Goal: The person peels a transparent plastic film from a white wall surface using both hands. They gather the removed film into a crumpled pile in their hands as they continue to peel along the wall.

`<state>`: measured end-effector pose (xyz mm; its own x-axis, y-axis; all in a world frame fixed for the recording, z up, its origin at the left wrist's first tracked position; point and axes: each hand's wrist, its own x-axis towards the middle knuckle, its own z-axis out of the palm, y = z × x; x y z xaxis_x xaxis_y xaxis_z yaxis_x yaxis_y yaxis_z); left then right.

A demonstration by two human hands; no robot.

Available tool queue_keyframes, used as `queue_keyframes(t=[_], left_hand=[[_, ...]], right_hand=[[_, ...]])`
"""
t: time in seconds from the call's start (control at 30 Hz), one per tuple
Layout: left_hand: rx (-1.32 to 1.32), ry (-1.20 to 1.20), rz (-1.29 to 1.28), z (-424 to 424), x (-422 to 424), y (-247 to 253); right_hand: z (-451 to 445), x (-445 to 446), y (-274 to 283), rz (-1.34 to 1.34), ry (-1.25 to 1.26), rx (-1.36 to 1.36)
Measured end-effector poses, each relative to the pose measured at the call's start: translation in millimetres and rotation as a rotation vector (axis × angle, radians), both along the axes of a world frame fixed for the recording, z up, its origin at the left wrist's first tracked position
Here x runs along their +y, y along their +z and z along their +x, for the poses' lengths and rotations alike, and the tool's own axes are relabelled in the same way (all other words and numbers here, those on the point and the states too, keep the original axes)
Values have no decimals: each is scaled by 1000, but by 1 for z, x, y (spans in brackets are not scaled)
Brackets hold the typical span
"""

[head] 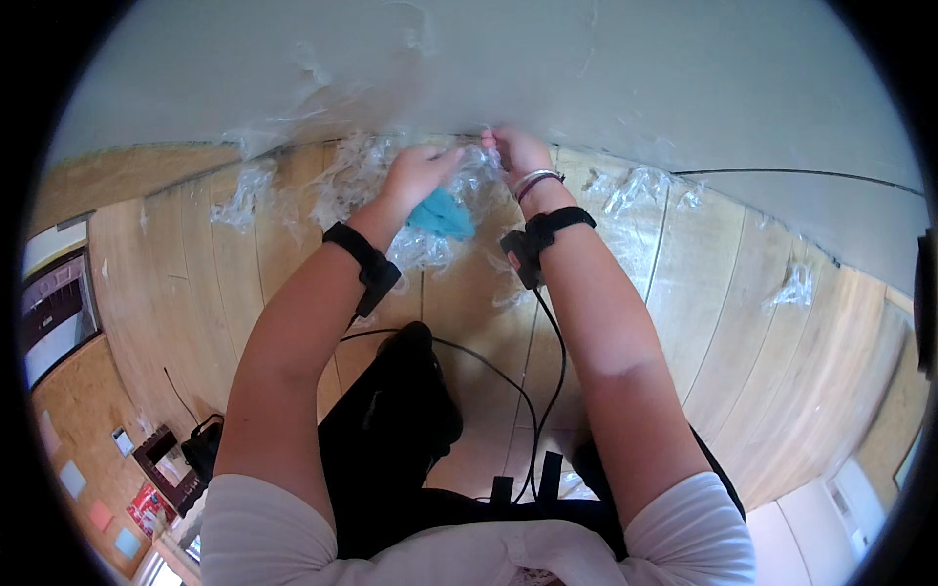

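Crumpled clear plastic film [359, 168] lies on the wood-plank floor along the foot of a pale grey panel [484, 66]. Over the film is my left hand [421, 174], its fingers pointing right beside a teal cloth-like piece [442, 214]; whether it grips any film is unclear. My right hand [519, 152] has its fingers bent at the film's right end, against the panel's lower edge, pinching a bit of clear film [480, 160]. Both forearms wear black straps with small boxes.
More film scraps [637, 192] lie to the right, one [795, 284] farther off. Black cables [538, 410] run between my arms, near my knee [410, 395]. At the lower left are a dark-framed mirror-like object [167, 465] and a red package [149, 509].
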<state>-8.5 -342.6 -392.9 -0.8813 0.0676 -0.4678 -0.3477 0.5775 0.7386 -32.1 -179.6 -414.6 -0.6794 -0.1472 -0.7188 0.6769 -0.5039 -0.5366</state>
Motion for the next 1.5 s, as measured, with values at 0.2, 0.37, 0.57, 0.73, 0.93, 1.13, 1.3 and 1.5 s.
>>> queue_keyframes(t=[0.2, 0.37, 0.57, 0.73, 0.93, 1.13, 1.3, 1.5], left_hand=[[48, 40, 77, -18, 20, 3], [15, 117, 116, -34, 33, -37], [-55, 246, 260, -22, 30, -33], [-61, -10, -13, -24, 1, 20], [26, 69, -1, -13, -29, 94], [547, 496, -100, -5, -38, 139], [741, 452, -362, -1, -37, 151], [672, 382, -138, 6, -36, 111]], right_hand=[[16, -10, -11, 34, -37, 41], [37, -19, -22, 185, 65, 4], [33, 1, -5, -146, -95, 135], [27, 6, 10, 0, 55, 248], [34, -5, 62, 118, 241, 285], [26, -9, 122, 81, 230, 405], [23, -11, 149, 45, 338, 386], [16, -31, 159, 146, 381, 348]])
